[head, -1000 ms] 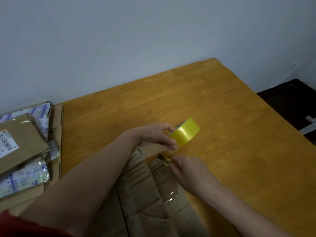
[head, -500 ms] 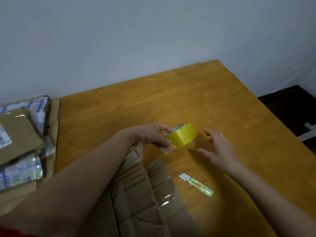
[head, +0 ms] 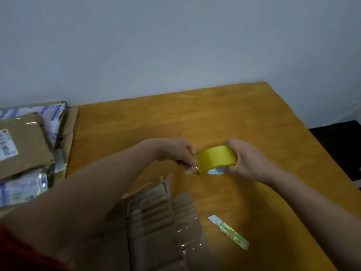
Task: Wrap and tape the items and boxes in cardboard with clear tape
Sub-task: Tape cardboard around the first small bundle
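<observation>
A yellowish roll of tape (head: 216,157) hangs just above the wooden table (head: 224,118). My right hand (head: 248,161) grips the roll from its right side, fingers curled round it. My left hand (head: 179,153) pinches the tape's loose end at the roll's left edge. Below the hands lies a cardboard-wrapped package (head: 156,222) with shiny clear tape across it; my left forearm covers its left part. A small green-handled cutter (head: 229,231) with its blade out lies on the table to the right of the package.
At the table's left edge sits a stack of brown envelopes and plastic-wrapped packs on flat cardboard (head: 27,153). A pale wall runs behind the table. Dark floor (head: 340,141) shows past the table's right edge.
My right hand let go of the cutter, which now lies on the table, and moved up to grip the tape roll. My left hand shifted from holding the roll to pinching its loose end.
</observation>
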